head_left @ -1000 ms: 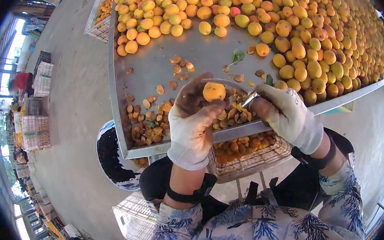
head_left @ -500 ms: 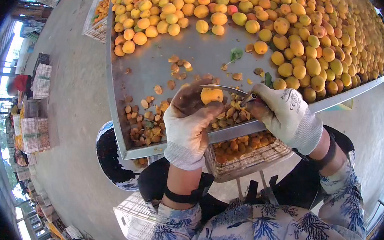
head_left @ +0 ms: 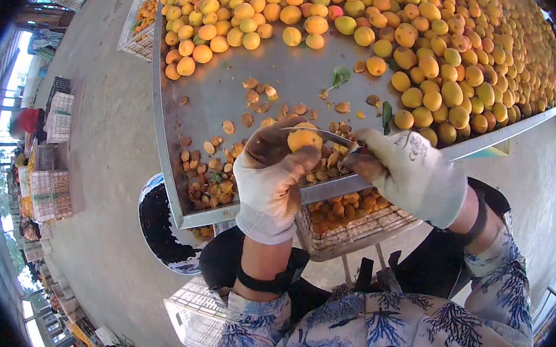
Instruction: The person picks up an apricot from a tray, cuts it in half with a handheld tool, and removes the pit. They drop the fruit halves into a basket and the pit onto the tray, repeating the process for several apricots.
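Head view: frame centre, gloved left hand (head_left: 267, 189) clamped round orange fruit (head_left: 303, 141). Right of centre, gloved right hand (head_left: 416, 176) clenched round knife (head_left: 334, 136), blade across fruit's upper side. Beneath, metal table (head_left: 300, 70): whole fruits (head_left: 463, 94) heaped at top and upper right, brown pieces (head_left: 214, 180) scattered left of centre. Crate (head_left: 361, 239) below table edge.

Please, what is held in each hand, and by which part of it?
The left hand holds an orange fruit, thumb against its lower edge. The right hand holds a curved knife by its handle end, mostly hidden in the grip.
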The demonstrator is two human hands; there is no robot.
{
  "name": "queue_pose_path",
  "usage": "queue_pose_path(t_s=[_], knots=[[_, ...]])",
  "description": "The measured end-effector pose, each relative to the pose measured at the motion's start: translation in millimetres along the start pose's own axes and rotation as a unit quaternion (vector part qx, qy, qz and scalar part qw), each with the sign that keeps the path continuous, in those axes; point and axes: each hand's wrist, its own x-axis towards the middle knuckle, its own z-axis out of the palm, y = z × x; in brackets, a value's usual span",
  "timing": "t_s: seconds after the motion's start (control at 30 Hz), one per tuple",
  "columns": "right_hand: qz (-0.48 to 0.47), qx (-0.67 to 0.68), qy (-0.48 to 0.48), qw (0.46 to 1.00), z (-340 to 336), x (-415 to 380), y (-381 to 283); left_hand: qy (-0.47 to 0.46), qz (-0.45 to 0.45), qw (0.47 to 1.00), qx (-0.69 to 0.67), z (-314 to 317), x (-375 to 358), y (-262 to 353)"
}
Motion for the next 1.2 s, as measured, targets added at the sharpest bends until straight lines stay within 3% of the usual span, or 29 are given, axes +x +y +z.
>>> queue_pose_path(t_s=[0.13,0.2,0.23,0.33,0.43,0.57,0.63,0.67,0.73,0.83,0.93,1.07,1.13,1.17,1.2], knots=[[0.003,0.081,0.020,0.997,34,7,-2,0.011,0.058,0.998,-0.033,3,0,-8],[0.019,0.171,0.092,0.981,51,9,-11,0.019,0.081,0.996,-0.035,3,5,-13],[0.012,0.165,0.125,0.978,55,10,-16,0.028,0.102,0.994,-0.036,3,7,-14],[0.049,0.135,0.096,0.985,50,16,-23,0.060,0.102,0.993,0.000,12,4,-7],[-0.001,0.059,0.103,0.993,57,13,-21,0.058,0.088,0.994,0.003,14,0,-1],[-0.005,0.054,0.102,0.993,66,15,-19,0.057,0.079,0.995,0.016,12,-4,3],[0.019,0.199,0.071,0.977,65,20,-24,0.066,0.120,0.983,0.124,10,-3,3],[0.018,0.198,0.070,0.978,61,20,-26,0.067,0.122,0.983,0.123,6,-3,3],[0.059,0.332,0.007,0.941,55,20,-30,0.034,0.206,0.948,0.240,-4,-1,-1],[0.071,0.427,-0.016,0.901,62,21,-24,0.024,0.169,0.977,0.125,-11,1,-10],[0.092,0.502,-0.014,0.860,56,23,-26,-0.001,0.200,0.968,0.152,-5,-1,-10],[0.144,0.470,-0.088,0.867,33,20,-19,-0.031,0.231,0.962,0.138,-12,7,-4],[0.107,0.309,-0.043,0.944,21,15,-12,0.019,0.134,0.989,0.060,-6,-2,12],[0.175,0.298,-0.024,0.938,13,18,-14,0.015,0.206,0.963,0.174,-12,0,7],[0.178,0.319,0.015,0.931,12,22,-9,0.018,0.206,0.963,0.170,-9,0,5]])
